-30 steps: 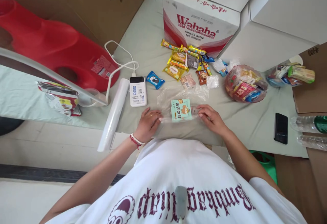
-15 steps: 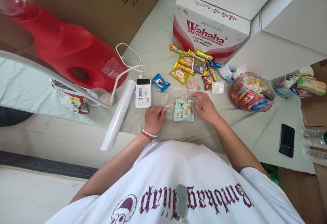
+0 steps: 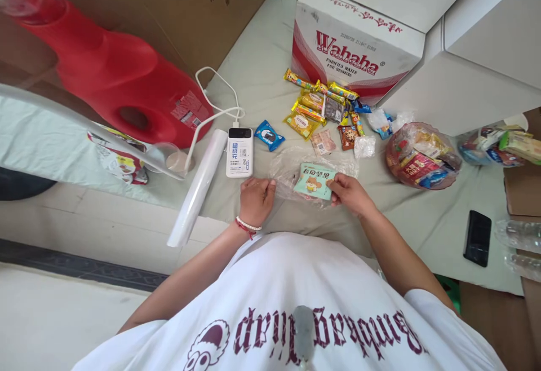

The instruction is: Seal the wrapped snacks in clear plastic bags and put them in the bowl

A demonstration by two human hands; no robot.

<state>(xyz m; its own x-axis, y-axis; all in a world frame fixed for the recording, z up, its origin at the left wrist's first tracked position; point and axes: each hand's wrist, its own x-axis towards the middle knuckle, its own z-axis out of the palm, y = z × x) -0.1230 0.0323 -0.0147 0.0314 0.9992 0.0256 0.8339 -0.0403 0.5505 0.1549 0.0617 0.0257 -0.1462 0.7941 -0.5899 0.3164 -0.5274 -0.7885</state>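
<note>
My right hand (image 3: 351,193) pinches the right edge of a mint-green snack packet (image 3: 313,181) with a squirrel picture on it. Beneath the packet lies a crumpled sheet of clear plastic film (image 3: 285,162). The film's left edge is pinched between the thumb and fingers of my left hand (image 3: 256,199). Just beyond my left hand is a white power bank (image 3: 239,157) with a cable plugged in. A roll of clear film (image 3: 198,188) lies to its left. A blue snack packet (image 3: 269,136) sits right of the power bank.
Yellow snack packets (image 3: 302,124) and other sweets are piled before a Wahaba-style white and red carton (image 3: 357,49). A clear pink bowl (image 3: 393,173) of snacks stands right, with a black phone (image 3: 477,238) nearer me. A big red jug (image 3: 127,89) stands left.
My right hand has closed on the green packet's edge, where its fingers were spread beside it before. The packet has turned and shifted slightly right. My left hand stays on the film.
</note>
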